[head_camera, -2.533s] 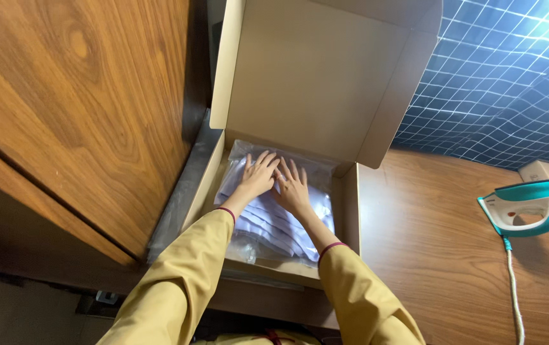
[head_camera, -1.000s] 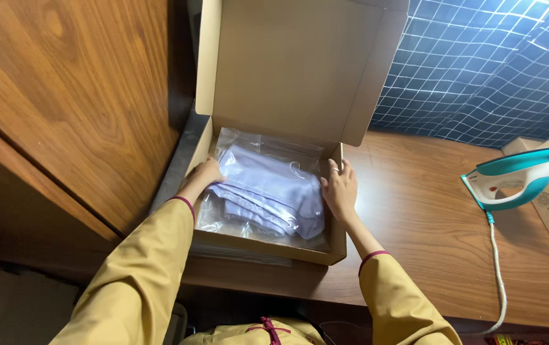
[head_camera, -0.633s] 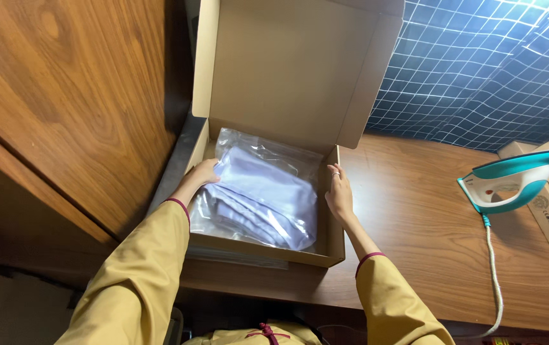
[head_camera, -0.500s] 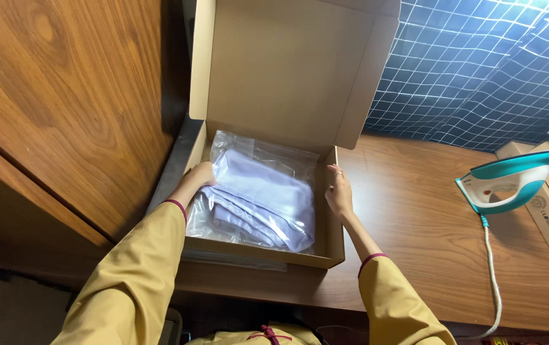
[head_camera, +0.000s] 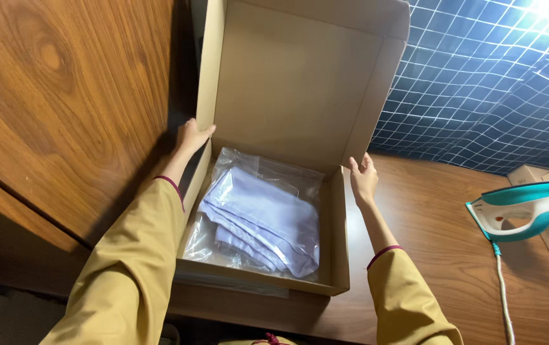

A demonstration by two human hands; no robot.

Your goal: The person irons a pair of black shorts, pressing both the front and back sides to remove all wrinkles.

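At the open lid's (head_camera: 300,76) base, both hands (head_camera: 191,135) have moved up.

Plain tan cardboard box (head_camera: 300,96) fills the centre and top of the frame; inside it lies a pale lilac-white folded garment (head_camera: 265,223) in a clear glossy plastic bag (head_camera: 249,169). Mustard-yellow sleeves (head_camera: 134,255) with maroon cuffs at the bottom. Reddish-brown grained wood panel (head_camera: 63,96) at left, brown wooden tabletop (head_camera: 440,223) lower right. Navy tiles (head_camera: 479,83) with white grid lines upper right. Teal-and-white iron (head_camera: 520,211) at right edge.
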